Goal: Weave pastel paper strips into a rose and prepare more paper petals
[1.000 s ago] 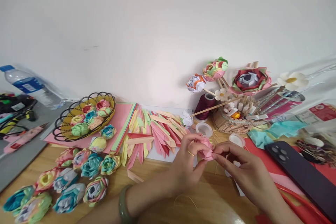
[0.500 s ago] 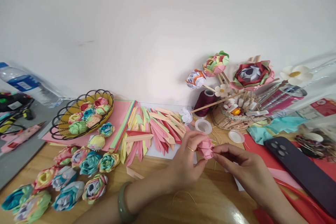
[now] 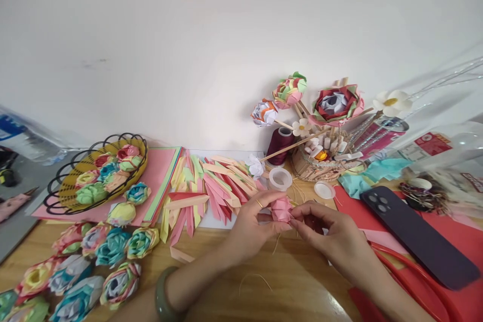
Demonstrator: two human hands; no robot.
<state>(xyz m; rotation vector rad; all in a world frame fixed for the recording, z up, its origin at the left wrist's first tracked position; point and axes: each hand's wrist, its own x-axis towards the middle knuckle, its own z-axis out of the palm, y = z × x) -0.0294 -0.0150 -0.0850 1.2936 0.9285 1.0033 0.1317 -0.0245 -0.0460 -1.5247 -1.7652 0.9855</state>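
A small pink folded-paper flower is gripped between the thumb and fingers of my left hand, which wears a ring. My right hand pinches at the flower's right side, thumb and forefinger together; what lies between those fingertips is too small to make out. A thin thread hangs just below the flower, and another thread curves on the wooden table. Behind my left hand lie many folded paper strips in pink, red, yellow and peach.
Several paper flowers and a yellow basket are at the left. Behind my hands stand a maroon thread spool, a small round tub and a holder with flowers. A phone and red scissors handles lie right.
The view has shifted to the right, so most things appear further left. My right fingertips have moved slightly at the pink flower's edge, and my left hand still holds it.
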